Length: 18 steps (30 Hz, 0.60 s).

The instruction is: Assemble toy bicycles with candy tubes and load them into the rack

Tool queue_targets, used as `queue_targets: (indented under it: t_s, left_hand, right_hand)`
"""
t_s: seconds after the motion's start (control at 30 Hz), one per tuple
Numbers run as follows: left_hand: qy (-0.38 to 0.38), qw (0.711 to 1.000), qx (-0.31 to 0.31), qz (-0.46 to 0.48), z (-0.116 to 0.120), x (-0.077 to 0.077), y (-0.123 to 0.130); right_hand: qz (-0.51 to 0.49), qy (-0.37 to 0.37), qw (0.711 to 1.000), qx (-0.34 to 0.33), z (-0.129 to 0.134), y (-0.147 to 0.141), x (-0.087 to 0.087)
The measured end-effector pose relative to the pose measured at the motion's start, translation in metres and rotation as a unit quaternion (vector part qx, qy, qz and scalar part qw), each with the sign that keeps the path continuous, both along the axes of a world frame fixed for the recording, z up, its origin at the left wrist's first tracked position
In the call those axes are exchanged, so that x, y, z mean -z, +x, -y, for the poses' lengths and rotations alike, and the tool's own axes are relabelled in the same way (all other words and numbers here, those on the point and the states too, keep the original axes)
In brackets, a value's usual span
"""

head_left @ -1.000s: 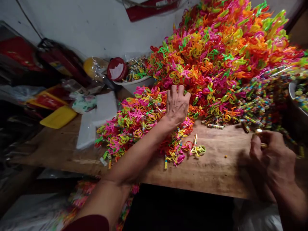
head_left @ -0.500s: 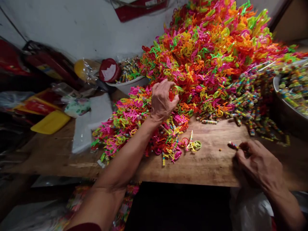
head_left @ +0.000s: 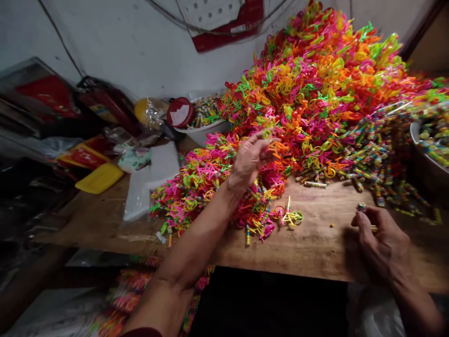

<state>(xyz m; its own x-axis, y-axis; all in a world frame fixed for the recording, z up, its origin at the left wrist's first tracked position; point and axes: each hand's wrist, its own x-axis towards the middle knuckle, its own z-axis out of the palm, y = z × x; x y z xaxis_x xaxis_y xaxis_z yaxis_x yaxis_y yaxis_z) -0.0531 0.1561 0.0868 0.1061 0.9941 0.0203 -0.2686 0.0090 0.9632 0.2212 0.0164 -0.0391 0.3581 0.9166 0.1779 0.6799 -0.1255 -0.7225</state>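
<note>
My left hand [head_left: 248, 158] is raised at the front of a big heap of bright plastic toy pieces [head_left: 298, 103]. Its thumb and fingers pinch a small plastic toy piece [head_left: 278, 150], orange, with a yellow-green loop showing beside the fingertips. Low over the wooden table at the right, my right hand [head_left: 384, 238] is closed around a small candy-filled tube [head_left: 361, 207]; only its end stands out above the fingers. Between the hands, a yellow toy piece [head_left: 293, 217] with a tube attached lies on the table, touching the edge of the smaller pile.
Many candy-filled tubes [head_left: 372, 154] spill from the heap beside a metal basin [head_left: 416, 133] at the right. A white tub [head_left: 206, 133] and a red lid [head_left: 180, 113] stand at the back. White sheets [head_left: 140, 192] and a yellow scoop-like item [head_left: 100, 178] lie left.
My left hand has lifted from the pile with a plastic toy piece in its fingers. My right hand has turned the tube from lying sideways to pointing upward. The view has shifted.
</note>
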Motion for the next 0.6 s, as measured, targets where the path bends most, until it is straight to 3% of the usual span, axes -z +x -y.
queue_targets:
  t_s: [0.17, 0.3, 0.4, 0.6]
  left_hand:
    - [-0.167, 0.974, 0.131, 0.083, 0.049, 0.035, 0.057]
    - [-0.209, 0.959, 0.176, 0.070, 0.071, 0.062, 0.093]
    - [-0.228, 0.955, 0.167, 0.093, 0.078, 0.071, 0.103]
    - [-0.334, 0.918, 0.156, 0.147, 0.089, 0.076, 0.098]
  right_hand:
    - [-0.212, 0.064, 0.975, 0.002, -0.004, -0.021, -0.024]
    - [-0.246, 0.011, 0.966, -0.079, -0.002, -0.016, -0.030]
    - [-0.262, -0.011, 0.960, -0.094, 0.004, -0.014, -0.027]
    - [-0.250, 0.040, 0.966, -0.045, 0.008, -0.033, -0.022]
